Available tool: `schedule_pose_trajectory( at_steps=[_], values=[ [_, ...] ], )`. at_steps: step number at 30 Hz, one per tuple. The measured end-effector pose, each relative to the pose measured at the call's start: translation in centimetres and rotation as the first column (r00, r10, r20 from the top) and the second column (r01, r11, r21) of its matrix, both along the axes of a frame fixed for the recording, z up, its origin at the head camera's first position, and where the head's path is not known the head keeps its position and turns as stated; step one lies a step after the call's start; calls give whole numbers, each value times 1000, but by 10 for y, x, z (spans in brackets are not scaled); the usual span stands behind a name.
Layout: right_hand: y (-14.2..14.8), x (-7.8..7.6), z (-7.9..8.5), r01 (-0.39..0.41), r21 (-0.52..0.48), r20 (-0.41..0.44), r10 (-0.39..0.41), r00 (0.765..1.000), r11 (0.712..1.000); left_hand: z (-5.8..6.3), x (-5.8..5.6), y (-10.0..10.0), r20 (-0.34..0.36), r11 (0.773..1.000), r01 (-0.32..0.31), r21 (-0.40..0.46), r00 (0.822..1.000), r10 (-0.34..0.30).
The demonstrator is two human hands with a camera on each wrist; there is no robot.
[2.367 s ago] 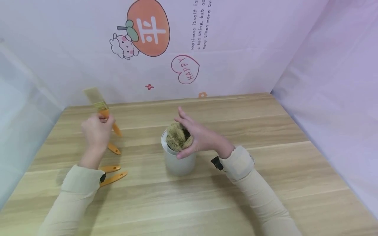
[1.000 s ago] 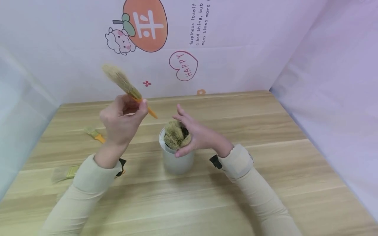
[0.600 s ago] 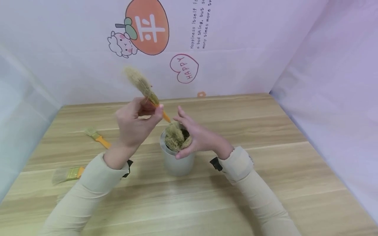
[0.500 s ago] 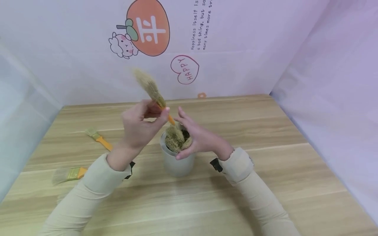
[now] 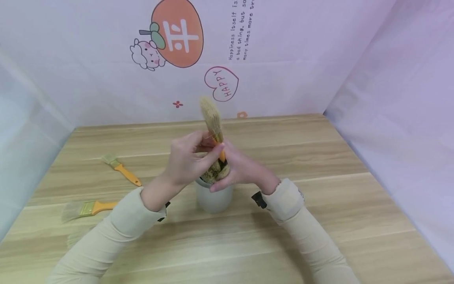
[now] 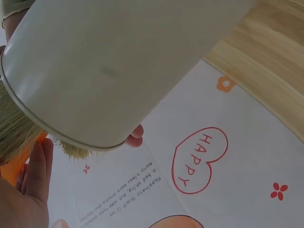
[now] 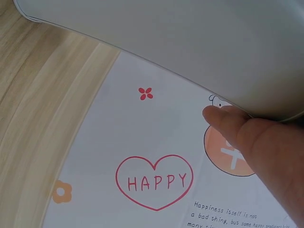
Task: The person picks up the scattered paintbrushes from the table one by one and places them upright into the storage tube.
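My left hand point(image 5: 188, 161) pinches a paintbrush point(image 5: 212, 118) by its orange handle, bristles up. The handle points down into the mouth of a white cylindrical cup point(image 5: 214, 199); its lower end is hidden. Tan bristle tufts point(image 5: 213, 173) fill the cup's mouth. My right hand point(image 5: 244, 167) curves round the cup's rim, thumb on the near side. In the left wrist view, the paintbrush point(image 6: 14, 126) and fingers show beside the cup point(image 6: 104, 71). The right wrist view has my right hand point(image 7: 266, 147) against the cup wall point(image 7: 190, 42).
Left on the wooden table point(image 5: 319, 221) lie a small paintbrush point(image 5: 122, 169) and a wider paintbrush point(image 5: 103, 206). More bristles point(image 5: 78, 236) show beside my left sleeve. A printed white cloth point(image 5: 283, 59) stands behind the table, with pale sheets at both sides.
My left hand has picked up the paintbrush from the left, carried it right and lowered its handle to the cup's mouth, turning it more upright. My right hand has stayed at the cup.
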State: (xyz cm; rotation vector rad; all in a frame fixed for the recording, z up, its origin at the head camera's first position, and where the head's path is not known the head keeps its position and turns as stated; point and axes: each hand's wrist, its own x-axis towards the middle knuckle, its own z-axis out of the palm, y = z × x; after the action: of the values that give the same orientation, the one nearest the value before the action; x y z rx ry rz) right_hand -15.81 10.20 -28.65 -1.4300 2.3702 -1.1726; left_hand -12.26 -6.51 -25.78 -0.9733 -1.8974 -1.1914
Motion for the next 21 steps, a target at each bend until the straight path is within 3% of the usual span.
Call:
schedule_pose_trajectory(
  at_steps=[13,19,21],
  values=[
    [-2,-2,-1,-15,-55,32,17,999,998,-7,4,3,99,999,-41,-33,994,44],
    [-3,-1,-1,-22,-78,51,26,998,997,-6,3,2,148,997,-59,-58,987,67],
    [-4,-1,-1,-30,-82,47,34,998,996,-3,3,1,148,993,-92,-76,984,103]
  ],
)
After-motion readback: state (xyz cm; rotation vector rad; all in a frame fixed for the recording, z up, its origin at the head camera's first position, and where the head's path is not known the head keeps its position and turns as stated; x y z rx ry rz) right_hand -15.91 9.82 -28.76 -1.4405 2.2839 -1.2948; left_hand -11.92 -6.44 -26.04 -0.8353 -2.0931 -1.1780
